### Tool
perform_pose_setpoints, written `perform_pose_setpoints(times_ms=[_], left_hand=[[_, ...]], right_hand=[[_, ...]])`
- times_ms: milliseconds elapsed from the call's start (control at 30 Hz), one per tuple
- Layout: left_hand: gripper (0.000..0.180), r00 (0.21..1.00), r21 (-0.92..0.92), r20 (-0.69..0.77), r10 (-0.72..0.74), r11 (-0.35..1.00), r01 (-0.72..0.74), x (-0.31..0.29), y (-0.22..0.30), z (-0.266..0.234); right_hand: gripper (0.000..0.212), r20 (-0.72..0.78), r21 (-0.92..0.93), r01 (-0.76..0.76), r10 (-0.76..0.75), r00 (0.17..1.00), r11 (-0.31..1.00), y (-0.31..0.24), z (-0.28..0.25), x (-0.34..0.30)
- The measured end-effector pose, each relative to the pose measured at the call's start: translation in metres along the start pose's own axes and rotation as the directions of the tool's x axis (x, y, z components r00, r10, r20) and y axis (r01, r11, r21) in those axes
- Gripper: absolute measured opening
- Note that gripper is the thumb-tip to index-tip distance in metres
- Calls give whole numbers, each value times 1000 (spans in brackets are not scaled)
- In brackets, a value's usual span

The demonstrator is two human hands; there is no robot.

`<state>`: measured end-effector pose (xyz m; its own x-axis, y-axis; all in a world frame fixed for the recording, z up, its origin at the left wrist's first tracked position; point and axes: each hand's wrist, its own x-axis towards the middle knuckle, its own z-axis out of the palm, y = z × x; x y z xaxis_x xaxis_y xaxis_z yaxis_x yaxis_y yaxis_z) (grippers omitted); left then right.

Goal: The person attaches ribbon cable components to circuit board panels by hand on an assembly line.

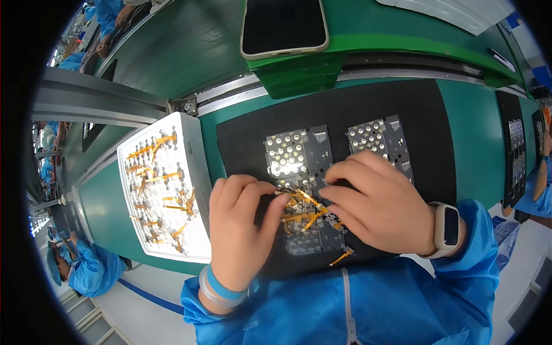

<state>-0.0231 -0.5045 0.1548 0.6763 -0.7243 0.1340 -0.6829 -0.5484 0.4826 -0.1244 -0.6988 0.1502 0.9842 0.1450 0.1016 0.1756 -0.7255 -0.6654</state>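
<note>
Two dark circuit boards lie on a black mat; my hands are over the left circuit board (316,150), which bears rows of round silvery parts. A loose pile of orange flex cables (310,218) with small dark metal ends covers its middle. My left hand (238,224) has its thumb and forefinger closed at the pile's left edge, on the end of a flex cable. My right hand (374,201) bends over the pile's right side, fingers curled and tips close together; what they hold is hidden. A single flex cable (343,256) lies nearer me.
On the left stands a white foam tray (198,149) with several flex cables. The right circuit board (397,138) is partly under my right hand. A phone (284,29) rests on a green ledge (299,77) beyond the black mat (428,115). More boards (517,149) are far right; other people sit nearby.
</note>
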Motion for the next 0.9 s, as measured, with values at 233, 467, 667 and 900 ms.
perform_pose_setpoints(times_ms=[233, 467, 667, 900], left_hand=[[18, 991, -225, 102, 87, 972, -63, 1, 21, -24], [23, 973, -103, 134, 185, 980, -172, 9, 23, -27], [25, 910, -116, -89, 405, 903, -413, 10, 25, -16], [29, 889, -68, -192, 416, 898, -435, 13, 19, -7]], right_hand=[[21, -86, 236, 148, -131, 988, 960, 8, 6, 19], [19, -123, 658, 28, 70, 990, 753, 25, 12, 23], [38, 600, 798, -600, 24, 800, 47, 31, -6, 25], [21, 697, 696, -716, -193, 691, -51, 40, -14, 22]])
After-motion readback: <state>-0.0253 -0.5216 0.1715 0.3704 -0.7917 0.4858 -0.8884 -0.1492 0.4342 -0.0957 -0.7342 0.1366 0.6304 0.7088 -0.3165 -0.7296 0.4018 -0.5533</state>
